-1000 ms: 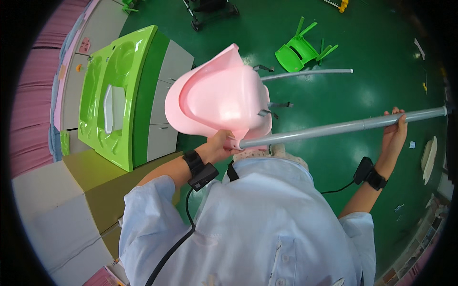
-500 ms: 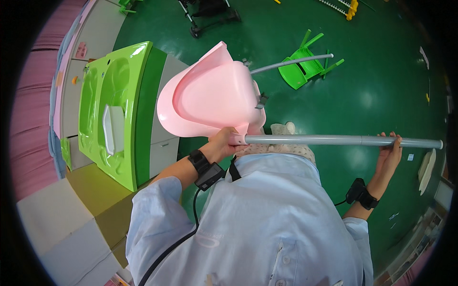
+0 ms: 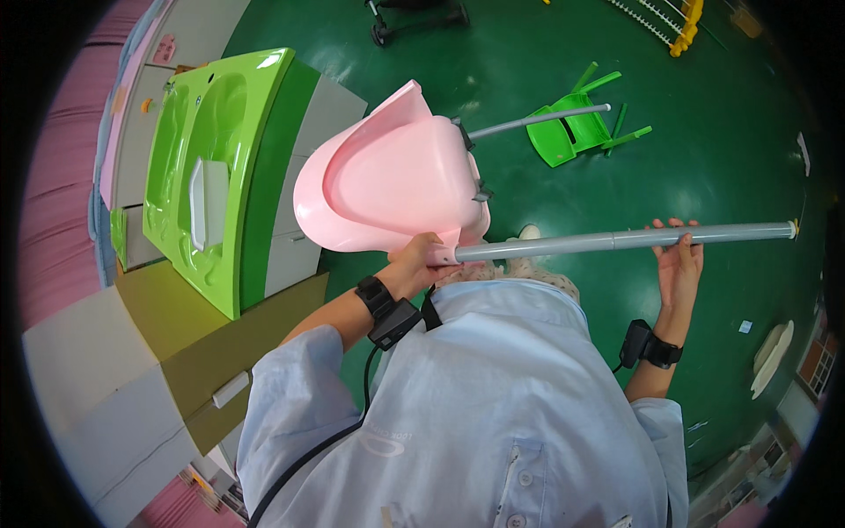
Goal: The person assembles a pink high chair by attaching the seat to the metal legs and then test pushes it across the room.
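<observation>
A pink moulded plastic seat (image 3: 400, 172) lies tipped on its side in front of me, its curved rim toward the left. Two grey tube legs stick out of it to the right. My left hand (image 3: 414, 264) grips the pink corner socket where the nearer grey tube leg (image 3: 563, 245) goes in. Toward that leg's far right end, my right hand (image 3: 679, 260) holds the tube between thumb and fingers. The farther grey leg (image 3: 537, 120) is untouched. Dark clips (image 3: 481, 193) sit along the underside of the seat.
Left of the seat stands a green double-basin sink unit (image 3: 251, 150) with a white tray (image 3: 209, 202) in it. A small green chair (image 3: 568, 136) lies on the green floor (image 3: 704, 150). Brown and white cabinets (image 3: 194, 326) stand at my left; a stroller's wheels (image 3: 422, 19) show beyond.
My right hand has moved left along the nearer tube leg and slightly up in the picture. That leg's right end has risen a little. My left hand keeps its grip.
</observation>
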`<state>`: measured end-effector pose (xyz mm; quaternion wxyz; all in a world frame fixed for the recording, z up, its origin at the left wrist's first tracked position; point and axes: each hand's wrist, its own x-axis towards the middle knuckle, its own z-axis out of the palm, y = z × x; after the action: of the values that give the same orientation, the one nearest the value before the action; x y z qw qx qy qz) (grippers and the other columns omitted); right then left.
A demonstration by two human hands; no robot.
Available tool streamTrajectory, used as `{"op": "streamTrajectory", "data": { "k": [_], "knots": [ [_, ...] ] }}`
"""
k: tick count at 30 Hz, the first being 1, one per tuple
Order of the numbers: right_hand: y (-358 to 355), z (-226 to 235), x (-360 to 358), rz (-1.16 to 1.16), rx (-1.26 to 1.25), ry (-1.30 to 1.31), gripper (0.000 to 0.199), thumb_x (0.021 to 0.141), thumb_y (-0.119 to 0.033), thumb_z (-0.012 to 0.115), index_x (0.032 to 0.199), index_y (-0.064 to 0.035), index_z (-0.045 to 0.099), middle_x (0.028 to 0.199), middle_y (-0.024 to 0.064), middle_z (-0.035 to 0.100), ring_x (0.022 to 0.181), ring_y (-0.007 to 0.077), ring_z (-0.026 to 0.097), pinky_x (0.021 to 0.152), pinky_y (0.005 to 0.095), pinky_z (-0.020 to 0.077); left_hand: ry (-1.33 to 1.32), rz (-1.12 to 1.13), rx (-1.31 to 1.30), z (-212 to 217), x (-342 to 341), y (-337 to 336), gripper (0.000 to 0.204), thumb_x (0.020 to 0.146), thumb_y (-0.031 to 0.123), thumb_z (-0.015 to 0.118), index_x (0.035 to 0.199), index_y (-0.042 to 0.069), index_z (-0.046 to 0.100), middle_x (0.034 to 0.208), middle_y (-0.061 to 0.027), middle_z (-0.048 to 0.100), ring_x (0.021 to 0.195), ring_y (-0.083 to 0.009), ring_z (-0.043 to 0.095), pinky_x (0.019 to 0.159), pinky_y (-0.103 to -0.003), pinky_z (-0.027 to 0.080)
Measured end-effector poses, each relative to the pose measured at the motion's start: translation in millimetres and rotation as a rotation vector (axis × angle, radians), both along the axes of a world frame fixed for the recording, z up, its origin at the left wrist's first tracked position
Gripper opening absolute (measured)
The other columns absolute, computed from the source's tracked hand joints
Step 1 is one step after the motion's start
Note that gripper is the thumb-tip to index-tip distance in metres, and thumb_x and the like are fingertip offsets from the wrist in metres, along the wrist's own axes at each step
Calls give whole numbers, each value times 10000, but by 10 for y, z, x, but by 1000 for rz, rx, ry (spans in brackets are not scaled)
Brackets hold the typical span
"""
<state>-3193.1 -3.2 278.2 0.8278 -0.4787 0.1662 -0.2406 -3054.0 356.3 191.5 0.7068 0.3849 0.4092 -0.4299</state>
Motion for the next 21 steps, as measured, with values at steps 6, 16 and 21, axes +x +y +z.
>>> {"op": "streamTrajectory", "data": {
  "k": [6, 16, 21],
  "knots": [
    [-16, 21, 22, -6, -5, 19, 296, 839, -175, 506, 1078, -70, 367, 999, 138, 489, 932, 315, 517, 836, 503, 432, -9, 68, 1, -211, -26, 17, 497, 686, 18, 488, 1081, -29, 189, 1087, -237, 333, 959, -410, 463, 744, -522, 487],
    [104, -29, -9, -161, -115, 274, 252, 869, -162, 454, 1049, -45, 323, 976, 162, 501, 909, 300, 549, 707, 389, 501, 5, 76, 156, -151, -97, -129, 408, 675, 34, 442, 1054, -46, 312, 1014, -201, 419, 914, -363, 495, 763, -498, 472],
    [173, -29, 15, -154, -86, 271, 241, 874, -154, 441, 1051, -50, 315, 980, 161, 501, 911, 300, 548, 706, 386, 497, -3, 75, 199, -70, -69, -201, 389, 679, 31, 443, 1039, -50, 322, 1012, -205, 424, 904, -368, 499, 771, -488, 474]
  ]
}}
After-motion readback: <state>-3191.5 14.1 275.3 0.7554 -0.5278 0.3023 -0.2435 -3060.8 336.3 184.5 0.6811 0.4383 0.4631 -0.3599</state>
